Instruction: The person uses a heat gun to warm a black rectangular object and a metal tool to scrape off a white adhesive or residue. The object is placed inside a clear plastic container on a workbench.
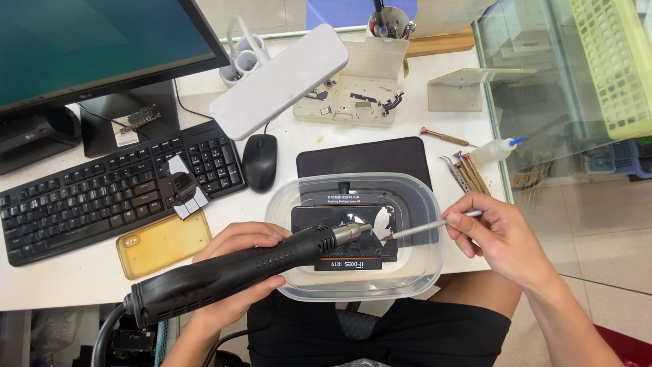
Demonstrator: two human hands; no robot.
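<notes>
My left hand grips a black hot-air gun; its metal nozzle points into a clear plastic tub. Inside the tub sits a black holding fixture with a dark part clamped on it. My right hand holds a thin silver metal tool like a pen, its tip touching the part just right of the nozzle.
Behind the tub lie a black mat, a black mouse and a keyboard. A yellow phone case lies at the left. Tweezers and screwdrivers and a small squeeze bottle are at the right. A white lamp head hangs over a parts tray. The table's edge is at the right.
</notes>
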